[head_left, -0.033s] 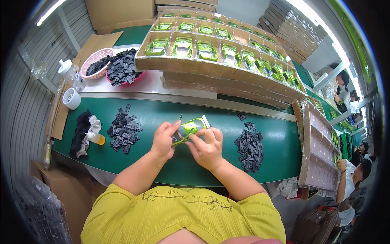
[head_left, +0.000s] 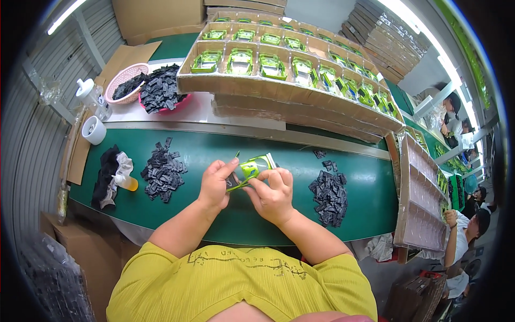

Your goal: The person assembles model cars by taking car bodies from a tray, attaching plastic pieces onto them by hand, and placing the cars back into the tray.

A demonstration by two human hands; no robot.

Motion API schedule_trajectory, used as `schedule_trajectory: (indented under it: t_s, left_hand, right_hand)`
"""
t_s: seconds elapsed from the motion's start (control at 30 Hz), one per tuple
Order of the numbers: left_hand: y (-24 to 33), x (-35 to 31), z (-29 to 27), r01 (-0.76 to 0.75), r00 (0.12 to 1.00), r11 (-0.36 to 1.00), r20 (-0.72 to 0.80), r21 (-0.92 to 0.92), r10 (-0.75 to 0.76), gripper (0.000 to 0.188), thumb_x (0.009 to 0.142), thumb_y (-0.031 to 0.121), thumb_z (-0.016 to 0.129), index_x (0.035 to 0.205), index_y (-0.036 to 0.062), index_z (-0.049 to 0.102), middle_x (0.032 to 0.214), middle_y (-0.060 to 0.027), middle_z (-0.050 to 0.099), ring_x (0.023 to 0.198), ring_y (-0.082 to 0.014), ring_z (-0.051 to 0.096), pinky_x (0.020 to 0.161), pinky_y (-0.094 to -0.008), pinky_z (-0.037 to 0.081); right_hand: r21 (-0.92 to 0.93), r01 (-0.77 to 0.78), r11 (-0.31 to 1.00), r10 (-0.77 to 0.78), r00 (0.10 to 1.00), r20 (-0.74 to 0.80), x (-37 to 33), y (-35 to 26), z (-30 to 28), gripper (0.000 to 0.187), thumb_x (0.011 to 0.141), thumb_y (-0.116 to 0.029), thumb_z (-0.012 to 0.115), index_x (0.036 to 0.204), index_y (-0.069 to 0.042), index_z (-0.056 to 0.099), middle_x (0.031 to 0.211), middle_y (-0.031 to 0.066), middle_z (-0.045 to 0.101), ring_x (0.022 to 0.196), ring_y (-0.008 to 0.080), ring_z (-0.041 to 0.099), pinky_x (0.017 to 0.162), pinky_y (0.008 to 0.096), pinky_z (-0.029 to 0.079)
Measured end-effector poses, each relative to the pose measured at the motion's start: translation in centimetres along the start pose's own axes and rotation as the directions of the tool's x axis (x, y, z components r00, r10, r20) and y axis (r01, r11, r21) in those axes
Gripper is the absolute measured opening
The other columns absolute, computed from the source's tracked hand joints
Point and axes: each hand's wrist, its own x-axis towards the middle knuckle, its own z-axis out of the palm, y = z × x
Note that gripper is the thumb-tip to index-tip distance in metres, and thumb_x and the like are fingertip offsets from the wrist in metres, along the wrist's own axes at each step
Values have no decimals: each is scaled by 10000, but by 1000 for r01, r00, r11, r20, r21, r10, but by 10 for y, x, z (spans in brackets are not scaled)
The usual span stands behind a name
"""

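Over the middle of the green table, both my hands hold a bright green plastic toy car body (head_left: 256, 165), tilted, with a whitish strip along its far right edge. My left hand (head_left: 215, 185) is closed on its left side, thumb pointing up. On the near right side, my right hand (head_left: 272, 194) pinches its edge with thumb and fingers. The fingers cover part of the shell, and whether a small part sits in the pinch is hidden. Small black plastic pieces form one pile (head_left: 163, 172) left of my hands and another pile (head_left: 328, 198) to the right.
A partitioned cardboard tray (head_left: 241, 81) of similar green shells stands at the back, on more trays. Back left are a pink basket (head_left: 113, 86) and a pink bowl (head_left: 174, 107) with black pieces. A bottle of orange liquid (head_left: 127, 183) lies left. Another divided tray (head_left: 421, 198) leans right; co-workers sit beyond.
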Motion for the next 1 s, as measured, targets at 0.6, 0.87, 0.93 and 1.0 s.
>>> schedule_trajectory:
  t_s: [0.6,0.87,0.93,1.0]
  left_hand:
    - [7,4,-7,-24,987,991,158,128,3,344,908,171,742,726,130,453,666,-33,567,539,-132,561,520,-292,489]
    - [3,2,-3,-37,998,997,51,62,34,378,881,131,765,688,134,441,625,-26,538,507,-132,529,530,-303,489]
    - [2,2,-1,-12,1000,1000,24,19,11,372,886,123,756,690,133,439,615,-26,532,504,-133,518,545,-320,498]
    - [2,3,0,3,999,1000,-33,11,-3,373,886,125,756,695,132,435,598,-16,497,480,-137,483,541,-336,496]
  right_hand:
    - [17,4,1000,-5,1000,26,-1,1,-9,196,652,-111,825,815,-145,720,841,9,567,807,259,525,739,401,403]
    - [33,-28,999,27,998,53,3,-6,-3,178,655,-124,820,782,-125,695,832,20,554,807,259,520,715,404,381]
    - [46,-25,999,23,998,57,0,-8,-2,173,660,-128,818,777,-125,691,830,20,552,800,257,518,711,403,375]
    - [58,-20,998,16,998,59,-3,-10,-2,169,664,-131,817,773,-124,687,828,21,549,793,254,516,707,402,369]
